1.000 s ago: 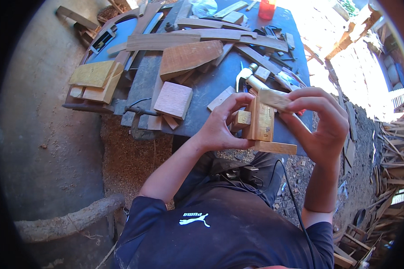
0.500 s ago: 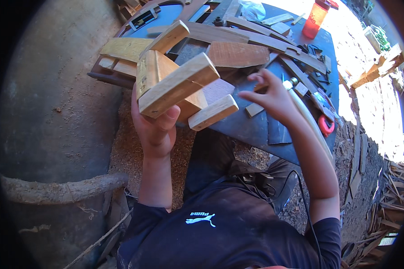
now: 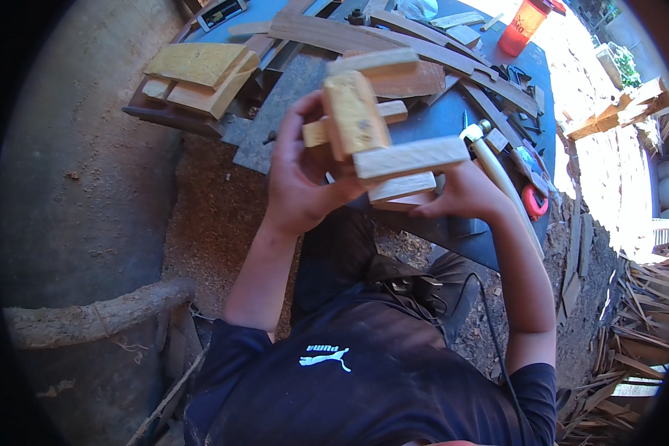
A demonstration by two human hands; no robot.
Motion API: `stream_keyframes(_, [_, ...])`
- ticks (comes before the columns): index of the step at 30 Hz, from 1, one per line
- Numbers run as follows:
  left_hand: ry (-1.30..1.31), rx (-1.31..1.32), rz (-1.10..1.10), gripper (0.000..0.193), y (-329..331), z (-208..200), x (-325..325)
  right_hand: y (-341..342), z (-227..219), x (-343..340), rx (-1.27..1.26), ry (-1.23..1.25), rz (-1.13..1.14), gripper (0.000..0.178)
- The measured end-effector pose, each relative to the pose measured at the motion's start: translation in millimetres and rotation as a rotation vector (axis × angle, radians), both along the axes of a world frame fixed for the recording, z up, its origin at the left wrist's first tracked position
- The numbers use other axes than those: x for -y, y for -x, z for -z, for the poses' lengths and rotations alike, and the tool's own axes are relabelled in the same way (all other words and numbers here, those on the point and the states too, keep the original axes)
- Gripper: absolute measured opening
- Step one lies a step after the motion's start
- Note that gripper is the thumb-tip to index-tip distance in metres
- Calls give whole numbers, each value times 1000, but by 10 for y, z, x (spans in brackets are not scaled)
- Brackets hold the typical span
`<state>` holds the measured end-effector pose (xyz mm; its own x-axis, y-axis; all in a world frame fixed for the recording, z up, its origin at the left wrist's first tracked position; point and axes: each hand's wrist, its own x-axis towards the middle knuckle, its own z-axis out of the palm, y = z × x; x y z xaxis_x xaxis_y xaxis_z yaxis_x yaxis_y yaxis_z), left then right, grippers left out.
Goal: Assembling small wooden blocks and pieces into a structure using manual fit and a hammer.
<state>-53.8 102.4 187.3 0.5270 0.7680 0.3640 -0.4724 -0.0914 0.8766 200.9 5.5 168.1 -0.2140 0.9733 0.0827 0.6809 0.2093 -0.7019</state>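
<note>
Between my hands, above the near edge of the blue table (image 3: 453, 238), is a small wooden frame (image 3: 358, 115) made of a thick block with several stubby legs. My left hand (image 3: 305, 178) is closed round the block's left side, its thumb below and its fingers partly hidden behind the wood. At the other side, my right hand (image 3: 468, 192) grips the leg ends; the thumb shows under the lower leg, while most fingers are hidden behind the wood. The frame is held tilted, with two pale legs pointing toward my right hand.
Wooden strips and offcuts (image 3: 334, 33) cover the table's far side. A yellowish board (image 3: 197, 63) lies at its left corner. Along the right edge are a hammer (image 3: 498, 163), a red ring-shaped thing (image 3: 534, 202) and a red bottle (image 3: 526, 28). A log (image 3: 104, 316) juts out at left.
My right hand was free and apart from the frame; now it grips the leg ends. The wooden frame has turned and moved right, and my left hand has shifted right with it.
</note>
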Motion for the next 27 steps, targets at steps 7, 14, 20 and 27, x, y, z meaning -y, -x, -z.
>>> stream_keyframes(7, [24,-125,159,99,-290,257,127,-69,24,161,143,-111,78,60])
stream_keyframes(14, [51,-193,188,100,-324,429,172,10,28,200,103,62,139,52])
stream_keyframes(20, [-3,-21,56,111,-238,224,136,-52,145,116,-372,108,109,44])
stream_keyframes(27, [-122,39,90,101,-229,38,-145,-36,-42,-148,-321,219,238,27])
